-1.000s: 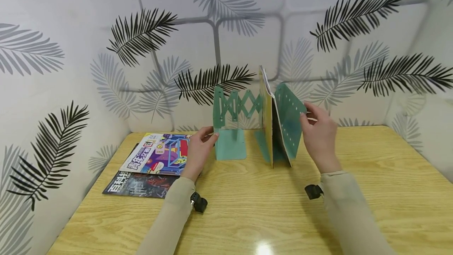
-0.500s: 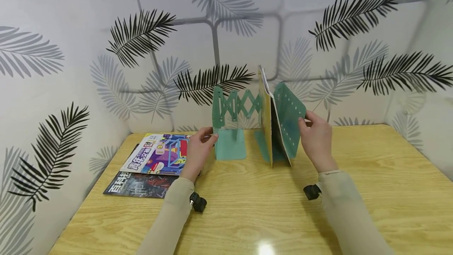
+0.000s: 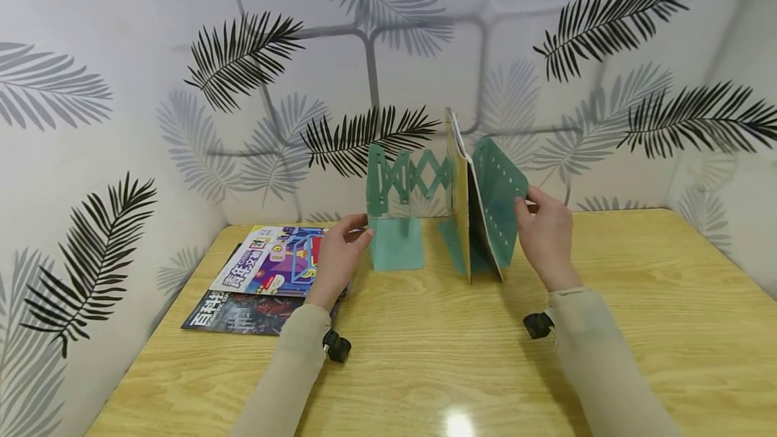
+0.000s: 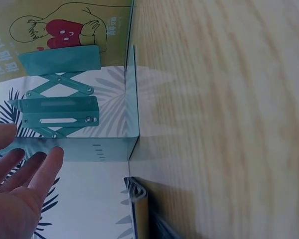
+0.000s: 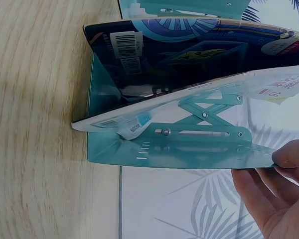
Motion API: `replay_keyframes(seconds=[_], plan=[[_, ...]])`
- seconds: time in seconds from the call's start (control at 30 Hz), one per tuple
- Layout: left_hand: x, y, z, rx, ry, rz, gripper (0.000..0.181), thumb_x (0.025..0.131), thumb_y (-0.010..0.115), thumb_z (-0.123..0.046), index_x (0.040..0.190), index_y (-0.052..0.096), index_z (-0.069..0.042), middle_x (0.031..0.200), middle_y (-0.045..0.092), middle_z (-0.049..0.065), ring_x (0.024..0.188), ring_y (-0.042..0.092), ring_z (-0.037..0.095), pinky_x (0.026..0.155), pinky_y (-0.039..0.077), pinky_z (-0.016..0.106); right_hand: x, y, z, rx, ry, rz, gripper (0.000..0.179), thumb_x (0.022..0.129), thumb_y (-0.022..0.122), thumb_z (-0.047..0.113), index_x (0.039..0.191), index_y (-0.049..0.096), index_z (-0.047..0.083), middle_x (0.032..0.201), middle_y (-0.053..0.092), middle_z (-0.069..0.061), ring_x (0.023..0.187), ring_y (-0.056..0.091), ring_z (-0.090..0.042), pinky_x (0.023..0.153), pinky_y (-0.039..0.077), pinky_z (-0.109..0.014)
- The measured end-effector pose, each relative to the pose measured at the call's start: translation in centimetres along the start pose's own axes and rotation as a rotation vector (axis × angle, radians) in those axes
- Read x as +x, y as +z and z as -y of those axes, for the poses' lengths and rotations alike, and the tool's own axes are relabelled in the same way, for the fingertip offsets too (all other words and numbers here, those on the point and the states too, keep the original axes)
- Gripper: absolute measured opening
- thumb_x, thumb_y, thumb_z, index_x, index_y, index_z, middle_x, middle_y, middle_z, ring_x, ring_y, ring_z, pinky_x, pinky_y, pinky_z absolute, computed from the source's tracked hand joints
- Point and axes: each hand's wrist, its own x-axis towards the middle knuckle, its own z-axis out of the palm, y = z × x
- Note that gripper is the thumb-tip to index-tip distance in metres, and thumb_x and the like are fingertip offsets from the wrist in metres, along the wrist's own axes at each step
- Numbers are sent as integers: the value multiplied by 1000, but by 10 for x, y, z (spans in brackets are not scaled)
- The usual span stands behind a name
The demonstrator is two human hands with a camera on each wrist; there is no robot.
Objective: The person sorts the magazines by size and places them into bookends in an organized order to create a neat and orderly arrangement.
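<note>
A green extendable metal bookend (image 3: 397, 245) stands at the table's back with its scissor lattice (image 3: 419, 177) spread. My left hand (image 3: 340, 255) is at its left end plate; in the left wrist view the fingers (image 4: 50, 172) lie fairly straight along the plate's outer face. My right hand (image 3: 546, 231) pinches the edge of the right end plate (image 3: 500, 201); in the right wrist view the thumb (image 5: 291, 153) is on the inner side and fingers are outside. Upright books (image 3: 459, 211), one with a yellow cover (image 4: 79, 32), stand near the right plate, their lower edges fanned apart.
Several magazines (image 3: 243, 312) lie stacked flat on the wooden table (image 3: 413, 363) left of the bookend, partly behind the left hand. A wall with a printed feather pattern (image 3: 413, 66) rises behind the table.
The right hand's fingers have closed nearer together on the right end plate's edge and lie slightly lower. The left hand, bookend and books keep their places; the head view has shifted slightly.
</note>
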Motion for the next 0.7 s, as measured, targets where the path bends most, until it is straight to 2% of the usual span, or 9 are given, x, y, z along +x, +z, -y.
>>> replay_keyframes(seconds=[0.17, 0.4, 0.53, 0.7], plan=[[-4, -7, 2, 21, 12, -6, 40, 97, 64, -21, 135, 59, -9, 129, 62, 9, 112, 62, 25, 93, 52, 43, 0, 0, -1, -11, -18, 7, 26, 99, 56, 11, 118, 71, 3, 110, 70, -20, 92, 68, -36, 72, 55, -51], [-7, -16, 1, -61, -44, 14, 44, 99, 61, -17, 141, 52, -11, 135, 56, 16, 119, 57, 29, 86, 56, 44, 1, -2, -2, -4, -25, 7, 26, 100, 56, 11, 119, 71, 2, 111, 70, -19, 91, 68, -36, 72, 55, -51], [-10, -24, 0, -16, -58, -2, 43, 99, 60, -18, 141, 52, -10, 135, 56, 14, 120, 57, 29, 89, 54, 45, 1, -4, -1, 1, -19, 19, 26, 100, 55, 11, 118, 70, 0, 112, 69, -20, 91, 68, -36, 74, 54, -51], [-22, -37, 0, 17, -91, 3, 45, 98, 61, -22, 141, 52, -14, 134, 58, 10, 117, 58, 28, 91, 52, 47, 1, -3, -1, 0, -17, 26, 26, 99, 56, 11, 118, 70, 0, 112, 69, -20, 89, 68, -36, 74, 54, -51]])
